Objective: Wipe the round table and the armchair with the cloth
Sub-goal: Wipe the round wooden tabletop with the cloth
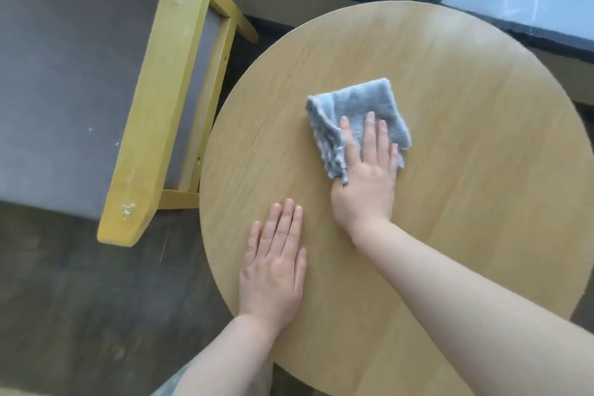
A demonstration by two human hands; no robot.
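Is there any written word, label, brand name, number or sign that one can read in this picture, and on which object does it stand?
None: no readable text shows anywhere.
The blue-grey cloth, the round table and the armchair carry no label or print.
The pale marks on the yellow armrest look like scuffs, not letters.

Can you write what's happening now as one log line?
step: wiping round table | right hand: flat on cloth | left hand: flat on table | armchair: untouched
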